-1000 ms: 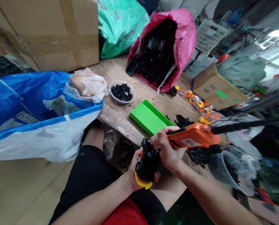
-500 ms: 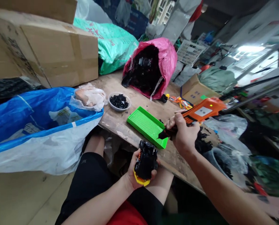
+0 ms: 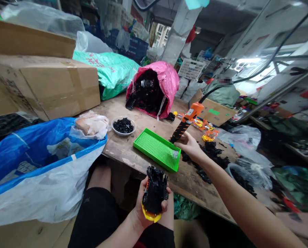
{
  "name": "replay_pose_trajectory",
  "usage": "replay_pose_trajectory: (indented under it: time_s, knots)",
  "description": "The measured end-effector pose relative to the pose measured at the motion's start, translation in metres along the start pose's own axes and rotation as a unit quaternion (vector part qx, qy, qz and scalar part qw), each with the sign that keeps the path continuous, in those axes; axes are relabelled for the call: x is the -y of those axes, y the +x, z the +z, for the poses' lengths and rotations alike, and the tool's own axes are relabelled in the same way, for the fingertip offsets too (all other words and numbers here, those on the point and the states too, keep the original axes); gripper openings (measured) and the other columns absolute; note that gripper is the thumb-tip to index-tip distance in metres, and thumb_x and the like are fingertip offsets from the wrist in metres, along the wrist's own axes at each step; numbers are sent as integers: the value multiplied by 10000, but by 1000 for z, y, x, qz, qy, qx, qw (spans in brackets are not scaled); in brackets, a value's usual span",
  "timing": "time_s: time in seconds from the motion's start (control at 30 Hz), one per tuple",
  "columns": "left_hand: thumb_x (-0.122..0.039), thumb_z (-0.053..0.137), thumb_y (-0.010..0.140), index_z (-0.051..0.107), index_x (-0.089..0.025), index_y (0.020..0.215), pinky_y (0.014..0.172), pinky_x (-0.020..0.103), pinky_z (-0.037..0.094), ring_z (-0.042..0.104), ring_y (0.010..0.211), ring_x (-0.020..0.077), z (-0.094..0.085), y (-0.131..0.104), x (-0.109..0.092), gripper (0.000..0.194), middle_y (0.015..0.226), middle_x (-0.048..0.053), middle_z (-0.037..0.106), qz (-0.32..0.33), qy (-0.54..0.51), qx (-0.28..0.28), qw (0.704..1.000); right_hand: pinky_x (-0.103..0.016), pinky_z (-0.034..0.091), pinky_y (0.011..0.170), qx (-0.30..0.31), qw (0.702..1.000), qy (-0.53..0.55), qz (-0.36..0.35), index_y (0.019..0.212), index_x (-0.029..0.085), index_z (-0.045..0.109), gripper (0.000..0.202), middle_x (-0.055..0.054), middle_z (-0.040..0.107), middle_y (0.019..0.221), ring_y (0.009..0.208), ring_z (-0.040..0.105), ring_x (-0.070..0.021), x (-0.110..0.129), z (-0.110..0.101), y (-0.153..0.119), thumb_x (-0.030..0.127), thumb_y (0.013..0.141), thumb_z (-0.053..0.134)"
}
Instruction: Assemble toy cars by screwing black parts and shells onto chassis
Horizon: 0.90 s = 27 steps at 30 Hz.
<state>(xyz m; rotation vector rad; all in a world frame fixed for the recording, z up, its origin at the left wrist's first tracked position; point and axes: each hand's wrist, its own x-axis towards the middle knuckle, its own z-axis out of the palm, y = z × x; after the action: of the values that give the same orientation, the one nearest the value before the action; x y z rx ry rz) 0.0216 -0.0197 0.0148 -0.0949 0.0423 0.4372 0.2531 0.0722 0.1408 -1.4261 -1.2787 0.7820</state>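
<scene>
My left hand (image 3: 140, 203) is wrapped round a toy car (image 3: 155, 193), underside up, with a black chassis and a yellow end towards me. It is held over my lap, in front of the table edge. My right hand (image 3: 191, 146) has its fingers at the lower end of an orange and black electric screwdriver (image 3: 185, 123), which leans nearly upright beside the tray; its tip is hidden. The green perforated tray (image 3: 151, 146) lies just beyond the car. Small silvery screws (image 3: 175, 154) are heaped in its right end.
A bowl of small black parts (image 3: 123, 126) sits left of the tray. Behind lies a pink sack of black parts (image 3: 166, 79). Orange-yellow toy pieces (image 3: 209, 134) and black parts (image 3: 213, 155) are at right. A blue-white bag (image 3: 52, 179) and cardboard box (image 3: 55, 86) flank the left.
The screwdriver has swung from lying along my right hand, pointing over the tray, to nearly upright, and my hand is now low on it. My left hand still holds the car. The view has shifted.
</scene>
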Motion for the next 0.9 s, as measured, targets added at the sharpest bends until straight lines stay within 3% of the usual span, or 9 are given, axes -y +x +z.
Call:
replay_pose_trajectory:
  time_s: [0.33,0.57,0.9]
  knots:
    - [-584,705,815,708,-102,1138,495,238,462,696,565,170,1,-8,-2,580,950,90,777,-9,-12,-20,1000,-393,619,764,30,999,18,-10,806,193,672,423,-47,779,788,764,756,-237,-17,21,5,402,532,918]
    - [-618,650,838,700,-110,1145,480,238,420,677,541,154,-1,-8,-2,596,973,77,770,-11,-6,-3,1000,-409,638,735,-11,999,24,-21,760,190,745,391,-42,777,712,678,749,-236,-27,29,-4,452,536,929]
    - [-634,591,876,689,-152,1191,485,240,404,700,580,169,-10,-5,-2,583,1009,67,771,-14,-7,41,999,-433,644,764,-86,994,53,-49,843,187,754,439,-59,784,799,718,754,-235,-47,30,-15,501,578,908]
